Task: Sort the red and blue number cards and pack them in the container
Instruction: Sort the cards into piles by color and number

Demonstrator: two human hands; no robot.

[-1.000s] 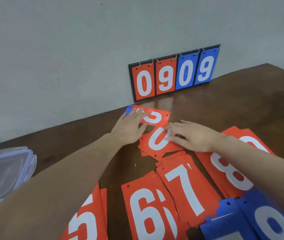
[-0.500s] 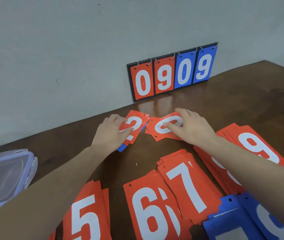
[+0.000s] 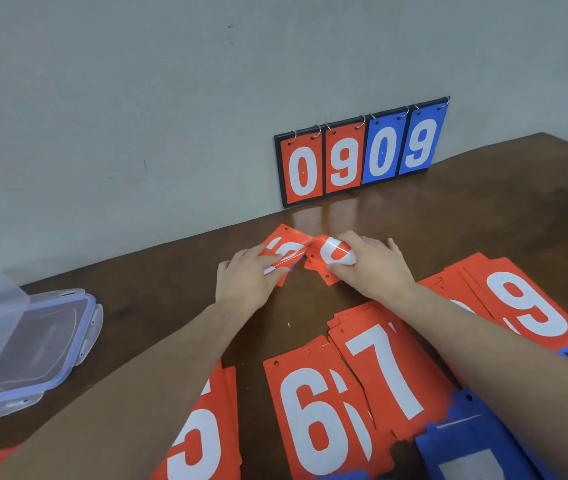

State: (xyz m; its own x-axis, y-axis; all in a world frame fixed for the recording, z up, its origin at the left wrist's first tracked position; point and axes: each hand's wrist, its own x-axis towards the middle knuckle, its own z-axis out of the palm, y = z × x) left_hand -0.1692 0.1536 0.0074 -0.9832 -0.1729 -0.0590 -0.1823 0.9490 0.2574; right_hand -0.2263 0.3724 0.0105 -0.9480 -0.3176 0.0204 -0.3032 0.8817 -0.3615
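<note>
Both hands are working at the far middle of the dark brown wooden table (image 3: 483,216). The left hand (image 3: 246,282) lies over a small stack of red plastic number cards (image 3: 284,249), thumb and fingers closed round its near end; a sliver of blue shows under that stack. Just at its 3 o'clock, touching it, the right hand (image 3: 376,268) grasps a second red card with a white zero (image 3: 334,254), bending it so the face bulges.

At 12 o'clock from the hands, a black flip scoreboard (image 3: 362,152) stands against the grey wall (image 3: 171,98), showing 0 and 9 in red, 0 and 9 in blue.

Nearer me, flat on the table: a red 5 pile (image 3: 203,441) at 7 o'clock, a red 6 pile (image 3: 313,414) and red 7 pile (image 3: 386,368) at 6, a red 9 pile (image 3: 525,306) at 4, and blue number cards (image 3: 476,445) at 5.

The clear plastic container with its clip lid (image 3: 23,344) sits at 9 o'clock, well apart from the cards.
</note>
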